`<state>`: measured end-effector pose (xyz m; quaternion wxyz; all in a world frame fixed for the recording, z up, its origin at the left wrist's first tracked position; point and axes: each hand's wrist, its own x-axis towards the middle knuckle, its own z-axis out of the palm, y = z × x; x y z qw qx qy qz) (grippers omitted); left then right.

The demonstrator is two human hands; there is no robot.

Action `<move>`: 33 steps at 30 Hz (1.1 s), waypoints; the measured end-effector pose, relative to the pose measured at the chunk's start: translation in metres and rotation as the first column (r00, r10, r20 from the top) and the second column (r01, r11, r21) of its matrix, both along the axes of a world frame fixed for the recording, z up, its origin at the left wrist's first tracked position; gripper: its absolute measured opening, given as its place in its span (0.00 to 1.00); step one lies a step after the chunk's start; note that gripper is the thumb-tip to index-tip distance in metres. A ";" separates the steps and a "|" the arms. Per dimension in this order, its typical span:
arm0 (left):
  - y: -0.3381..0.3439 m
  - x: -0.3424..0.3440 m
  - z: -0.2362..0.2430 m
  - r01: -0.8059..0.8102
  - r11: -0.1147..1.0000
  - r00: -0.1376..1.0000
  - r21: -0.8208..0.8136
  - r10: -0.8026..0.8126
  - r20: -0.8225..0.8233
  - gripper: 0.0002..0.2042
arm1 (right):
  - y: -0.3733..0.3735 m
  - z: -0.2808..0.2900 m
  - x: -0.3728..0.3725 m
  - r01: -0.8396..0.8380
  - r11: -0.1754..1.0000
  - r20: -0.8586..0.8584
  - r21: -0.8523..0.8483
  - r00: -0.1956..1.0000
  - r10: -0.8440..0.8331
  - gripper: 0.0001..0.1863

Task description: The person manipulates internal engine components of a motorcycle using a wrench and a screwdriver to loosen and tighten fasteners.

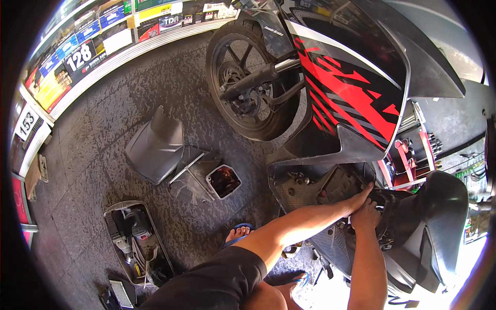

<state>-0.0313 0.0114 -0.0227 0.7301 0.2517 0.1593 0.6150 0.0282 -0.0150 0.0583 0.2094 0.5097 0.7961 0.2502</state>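
Note:
A scooter with a black, red and white front cowl (351,88) stands at the right, its floorboard (333,245) and black seat (442,206) nearest me. My left hand (357,202) reaches into the uncovered middle section just ahead of the seat. Its thumb points up and its other fingers are hidden. Right beside it, my right hand (366,217) has curled fingers at the same spot. Whatever they grip is hidden behind the knuckles. Dark mechanical parts (385,206) show around both hands.
Loose grey and black body panels (160,142) lie on the floor at centre-left. Near them sits an open tray (109,227) with a power drill (121,243) and tools. A glass display case (103,72) lines the far left. A red tool rack (405,160) stands behind the scooter.

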 end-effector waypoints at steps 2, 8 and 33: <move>0.003 -0.001 -0.005 -0.015 1.000 1.000 -0.016 0.014 -0.014 0.53 | 0.001 -0.004 -0.002 -0.048 0.999 0.043 -0.003 0.998 0.048 0.25; 0.005 0.005 0.000 0.017 0.999 1.000 -0.043 -0.018 -0.004 0.54 | 0.006 -0.005 0.008 -0.030 0.999 0.032 0.027 0.999 0.029 0.25; 0.000 -0.005 -0.007 0.086 0.996 0.996 0.007 -0.087 0.014 0.51 | 0.001 -0.008 -0.003 0.021 1.000 0.073 0.013 0.997 -0.022 0.32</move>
